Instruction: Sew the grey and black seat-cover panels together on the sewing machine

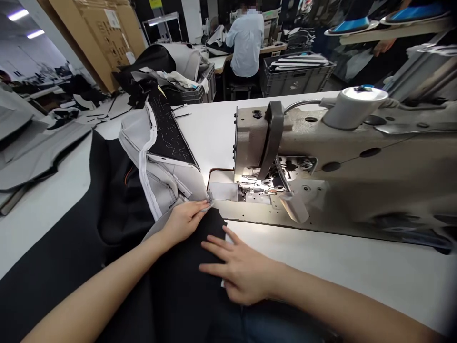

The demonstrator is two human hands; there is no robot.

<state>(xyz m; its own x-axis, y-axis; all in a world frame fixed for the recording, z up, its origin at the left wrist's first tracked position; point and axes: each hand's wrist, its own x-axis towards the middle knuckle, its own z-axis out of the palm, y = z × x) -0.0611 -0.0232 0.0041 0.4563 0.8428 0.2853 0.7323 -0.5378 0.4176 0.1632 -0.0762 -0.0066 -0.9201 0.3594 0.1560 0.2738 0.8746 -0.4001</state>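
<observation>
My left hand (183, 220) pinches the edge of a piece of grey-backed fabric (194, 183), its fingertips closed at the corner beside the sewing machine bed. Fingers spread, my right hand (246, 269) lies over the right edge of the black fabric (189, 271). The black fabric drapes down toward me and spreads across the left of the table. A white-edged seam (145, 176) curves along the bundled pieces, and a black panel with pale squiggly stitching (169, 128) rises behind. To the right of both hands, the sewing machine (257, 143) has its needle area lit.
A small lamp (294, 207) hangs at the machine's front. Stacked grey panels (35, 147) lie at the left. Behind the white table (210, 138) are a grey crate (300, 78), cardboard boxes (103, 38) and a seated person (246, 43). Thread cones (352, 25) stand top right.
</observation>
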